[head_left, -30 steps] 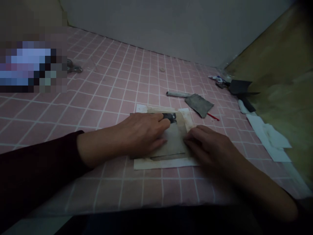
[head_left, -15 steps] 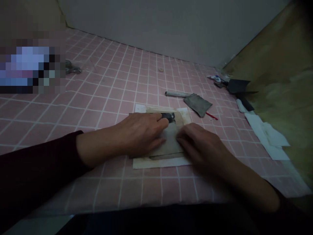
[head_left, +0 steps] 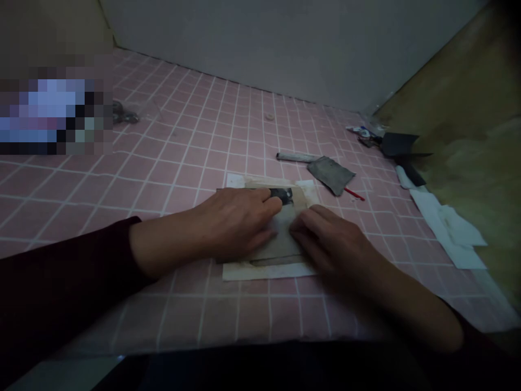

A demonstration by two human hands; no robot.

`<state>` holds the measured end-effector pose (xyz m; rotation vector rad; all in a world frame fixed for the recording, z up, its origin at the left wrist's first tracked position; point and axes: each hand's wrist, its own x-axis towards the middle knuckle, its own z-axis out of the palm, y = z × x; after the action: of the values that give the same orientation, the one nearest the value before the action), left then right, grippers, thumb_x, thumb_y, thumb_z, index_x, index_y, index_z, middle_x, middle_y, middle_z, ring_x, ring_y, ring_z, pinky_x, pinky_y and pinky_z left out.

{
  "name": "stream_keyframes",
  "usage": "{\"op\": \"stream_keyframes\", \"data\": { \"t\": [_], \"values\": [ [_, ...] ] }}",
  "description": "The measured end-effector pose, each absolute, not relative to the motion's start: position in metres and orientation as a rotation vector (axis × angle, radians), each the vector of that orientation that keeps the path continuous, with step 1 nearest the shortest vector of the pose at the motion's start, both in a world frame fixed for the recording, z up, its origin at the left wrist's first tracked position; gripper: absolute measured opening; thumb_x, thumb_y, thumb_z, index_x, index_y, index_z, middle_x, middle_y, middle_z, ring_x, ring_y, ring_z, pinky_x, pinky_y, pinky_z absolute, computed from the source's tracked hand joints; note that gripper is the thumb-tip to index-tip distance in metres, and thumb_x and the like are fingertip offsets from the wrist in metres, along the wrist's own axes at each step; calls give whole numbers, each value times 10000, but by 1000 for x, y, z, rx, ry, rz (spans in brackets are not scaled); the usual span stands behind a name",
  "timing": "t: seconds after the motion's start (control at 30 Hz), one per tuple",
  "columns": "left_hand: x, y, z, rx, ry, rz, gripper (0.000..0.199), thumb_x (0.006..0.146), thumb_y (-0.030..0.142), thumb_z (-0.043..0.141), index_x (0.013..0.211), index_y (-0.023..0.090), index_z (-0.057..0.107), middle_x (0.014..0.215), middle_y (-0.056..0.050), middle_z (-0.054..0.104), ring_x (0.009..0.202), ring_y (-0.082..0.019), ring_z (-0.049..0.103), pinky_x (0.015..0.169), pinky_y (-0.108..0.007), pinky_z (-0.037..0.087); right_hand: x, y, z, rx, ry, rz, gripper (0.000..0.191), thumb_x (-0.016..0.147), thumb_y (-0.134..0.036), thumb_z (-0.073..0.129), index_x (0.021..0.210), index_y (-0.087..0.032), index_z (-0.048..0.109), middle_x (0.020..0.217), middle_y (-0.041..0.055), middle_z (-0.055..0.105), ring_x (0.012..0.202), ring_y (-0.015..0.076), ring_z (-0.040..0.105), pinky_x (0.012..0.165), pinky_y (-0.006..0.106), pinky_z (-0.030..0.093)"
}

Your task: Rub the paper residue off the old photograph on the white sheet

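The room is dim. A table under a pink cloth (head_left: 228, 133) with white checked lines fills most of the view, its far edge running along a plain grey wall (head_left: 260, 49) and its right edge along a mottled yellow-brown wall (head_left: 468, 146). The cloth hangs a little over the near edge. A pixelated patch hides the far left corner; just right of it lies a dark metal object (head_left: 124, 115), too unclear to name.

Near the middle of the near edge, a white paper (head_left: 264, 273) lies flat, with a greyish-tan sheet (head_left: 281, 244) on top. A black strip (head_left: 282, 195) crosses the far part of this sheet. The left hand (head_left: 240, 220) lies palm down over the strip and the sheet, fingers bent, thumb set apart; whether it grips the strip I cannot tell. The right hand (head_left: 337, 236) has its fingertips bunched together at the right side of the sheet; what they may be pinching is hidden.

Beyond the right hand lie a pale tube (head_left: 296, 157), a grey cloth (head_left: 331, 175) touching its end, and a thin red stick (head_left: 355, 194). A small ring (head_left: 269, 117) sits near the far edge. Along the right edge are a black tool (head_left: 401, 145) and white scraps (head_left: 439, 228).
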<state>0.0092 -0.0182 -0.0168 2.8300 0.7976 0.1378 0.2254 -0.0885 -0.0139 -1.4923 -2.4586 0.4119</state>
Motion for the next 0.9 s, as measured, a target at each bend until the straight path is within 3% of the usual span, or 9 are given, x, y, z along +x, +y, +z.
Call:
{"op": "stream_keyframes", "data": {
  "t": [0.37, 0.67, 0.9],
  "values": [
    [8, -18, -19, 2824, 784, 167, 183, 921, 373, 482, 914, 192, 510, 977, -51, 586, 749, -192, 570, 579, -310, 408, 234, -91, -15, -1587, -2401, 367, 81, 901, -158, 515, 918, -216, 462, 826, 29, 561, 712, 168, 536, 620, 284, 424],
    [8, -18, -17, 2815, 781, 145, 160, 912, 351, 494, 885, 193, 500, 978, -52, 584, 746, -189, 562, 580, -298, 384, 238, -94, -15, -1570, -2391, 363, 81, 893, -134, 500, 861, -207, 486, 773, 11, 543, 667, 149, 522, 608, 272, 410],
    [8, -19, -17, 2822, 800, 129, 160, 916, 350, 485, 899, 190, 492, 964, -52, 580, 752, -199, 569, 590, -314, 399, 225, -86, -16, -1455, -2440, 325, 78, 908, -127, 479, 885, -201, 480, 830, 29, 566, 743, 161, 548, 659, 282, 417]
  ]
}}
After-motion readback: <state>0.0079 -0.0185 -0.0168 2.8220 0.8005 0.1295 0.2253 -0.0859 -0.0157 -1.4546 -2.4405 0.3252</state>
